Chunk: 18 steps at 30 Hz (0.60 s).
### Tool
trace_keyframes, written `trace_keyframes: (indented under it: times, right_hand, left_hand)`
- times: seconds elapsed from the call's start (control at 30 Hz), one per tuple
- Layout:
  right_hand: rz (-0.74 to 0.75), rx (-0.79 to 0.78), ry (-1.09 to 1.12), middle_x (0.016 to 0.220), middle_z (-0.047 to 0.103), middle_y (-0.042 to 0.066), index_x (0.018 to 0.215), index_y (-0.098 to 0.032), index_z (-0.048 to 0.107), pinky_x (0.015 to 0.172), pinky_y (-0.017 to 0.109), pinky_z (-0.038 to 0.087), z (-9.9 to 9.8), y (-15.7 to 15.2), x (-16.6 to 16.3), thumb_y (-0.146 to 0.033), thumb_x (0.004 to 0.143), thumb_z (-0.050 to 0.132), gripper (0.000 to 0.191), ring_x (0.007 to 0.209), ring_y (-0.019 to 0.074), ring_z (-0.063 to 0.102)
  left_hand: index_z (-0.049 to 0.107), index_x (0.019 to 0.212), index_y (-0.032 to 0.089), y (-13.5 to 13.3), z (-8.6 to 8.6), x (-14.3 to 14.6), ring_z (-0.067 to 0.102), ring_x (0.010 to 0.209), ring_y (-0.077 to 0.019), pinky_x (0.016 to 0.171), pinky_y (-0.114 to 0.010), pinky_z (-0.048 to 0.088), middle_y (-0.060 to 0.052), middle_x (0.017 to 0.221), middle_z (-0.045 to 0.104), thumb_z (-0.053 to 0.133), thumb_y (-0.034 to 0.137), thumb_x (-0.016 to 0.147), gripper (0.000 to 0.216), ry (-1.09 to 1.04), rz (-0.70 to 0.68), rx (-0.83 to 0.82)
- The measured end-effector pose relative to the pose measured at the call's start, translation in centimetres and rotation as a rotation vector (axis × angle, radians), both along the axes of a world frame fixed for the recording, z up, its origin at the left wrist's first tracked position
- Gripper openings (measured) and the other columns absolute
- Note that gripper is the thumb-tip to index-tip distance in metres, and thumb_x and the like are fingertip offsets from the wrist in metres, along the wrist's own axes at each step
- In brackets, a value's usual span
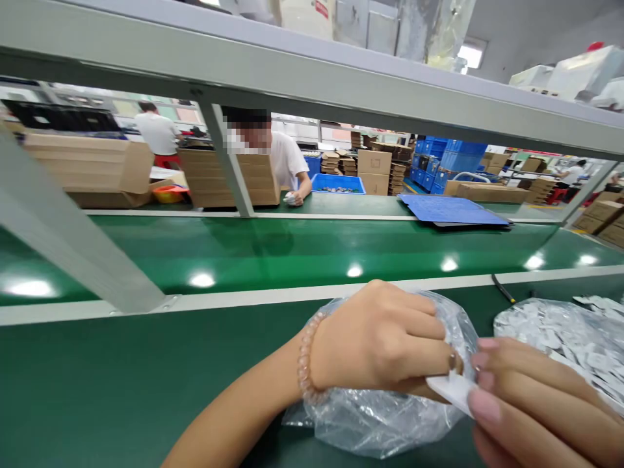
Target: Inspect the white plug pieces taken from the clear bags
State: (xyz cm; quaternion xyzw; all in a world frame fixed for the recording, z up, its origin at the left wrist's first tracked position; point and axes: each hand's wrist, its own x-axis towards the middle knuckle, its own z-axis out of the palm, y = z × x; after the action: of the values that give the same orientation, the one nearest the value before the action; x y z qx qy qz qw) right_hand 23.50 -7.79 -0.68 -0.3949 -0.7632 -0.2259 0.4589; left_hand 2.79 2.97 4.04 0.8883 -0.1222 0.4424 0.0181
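A small flat white plastic piece (454, 392) is pinched between the fingertips of my right hand (541, 396), which reaches in from the lower right. My left hand (390, 338), with a beaded bracelet on its wrist, is curled in front of it. The left fingers meet the same white piece at its upper end, beside a tiny dark metallic bit; their tips are partly hidden. Under and behind both hands lies a clear plastic bag (375, 422). Its contents are mostly covered by the left hand.
Right of my hands, many white pieces (560, 331) lie in another clear bag. A dark-handled tool (502, 289) rests near the bench rail. Beyond it runs a green conveyor belt (312, 253); a blue sheet (451, 209) lies past it. Across sits a co-worker (285, 159). A shelf (292, 62) spans overhead.
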Motion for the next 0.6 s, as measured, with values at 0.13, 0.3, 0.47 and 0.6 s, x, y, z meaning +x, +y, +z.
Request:
trace_keyframes:
  times: [0.13,0.3,0.47,0.6]
  right_hand:
    - [-0.178,-0.033,0.0,0.093,0.074,0.004,0.105,-0.034,0.07,0.064,0.042,0.064,1.4,0.9,2.0,-0.055,0.088,0.059,0.029,0.084,0.0279,0.073]
    - [-0.36,-0.199,-0.19,0.069,0.073,0.001,0.084,-0.025,0.074,0.042,0.03,0.054,4.2,0.6,13.3,-0.051,0.09,0.06,0.029,0.049,0.0191,0.067]
    - [-0.317,-0.183,-0.373,0.047,0.064,-0.003,0.072,-0.022,0.071,0.024,0.02,0.03,6.2,0.4,16.2,-0.042,0.085,0.07,0.023,0.026,0.0113,0.051]
    - [-0.202,-0.148,-0.291,0.091,0.073,0.003,0.102,-0.023,0.069,0.058,0.026,0.056,6.1,1.5,6.7,-0.043,0.091,0.063,0.024,0.069,0.0172,0.071]
  left_hand:
    - [0.069,0.084,0.011,-0.7,0.1,-0.1,0.043,0.047,-0.0115,0.045,-0.029,0.027,0.002,0.053,0.053,0.057,0.038,0.095,0.032,0.131,0.105,-0.119]
    - [0.07,0.09,0.012,-0.3,-0.5,1.0,0.048,0.053,-0.0075,0.054,-0.019,0.035,0.001,0.065,0.063,0.063,0.028,0.093,0.017,0.326,-0.002,-0.562]
    - [0.065,0.072,0.012,0.2,-2.7,3.9,0.031,0.048,-0.0069,0.046,-0.019,0.025,0.007,0.051,0.039,0.069,0.045,0.084,0.035,0.135,-0.236,-1.517]
    - [0.052,0.073,0.017,0.3,-4.0,5.5,0.033,0.049,-0.008,0.047,-0.019,0.029,0.008,0.056,0.03,0.064,0.06,0.079,0.045,-0.076,-0.291,-1.793]
